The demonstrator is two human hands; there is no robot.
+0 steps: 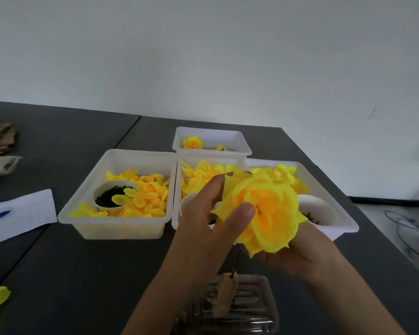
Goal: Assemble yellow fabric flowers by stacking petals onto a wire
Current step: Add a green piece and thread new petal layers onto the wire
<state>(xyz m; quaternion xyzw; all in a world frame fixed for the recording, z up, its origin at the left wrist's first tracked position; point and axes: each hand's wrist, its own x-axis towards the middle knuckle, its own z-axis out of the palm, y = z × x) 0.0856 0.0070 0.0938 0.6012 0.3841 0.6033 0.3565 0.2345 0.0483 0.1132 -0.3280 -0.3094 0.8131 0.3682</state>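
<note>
Dark tabletop (82,274) under us, white trays (116,223) of petals (145,201) mid-frame. At center-right we cradle the flower (264,209) in our right hand (300,257); the left hand (203,228) presses its thumb near the heart. Stacking looks nearly done; next, probably seat the layers snugly down the wire (236,264).

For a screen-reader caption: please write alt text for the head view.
Two hands hold a layered yellow fabric flower above a dark table: left hand pinching its centre, right hand cupping it underneath. Behind sit white trays of yellow petals.
</note>
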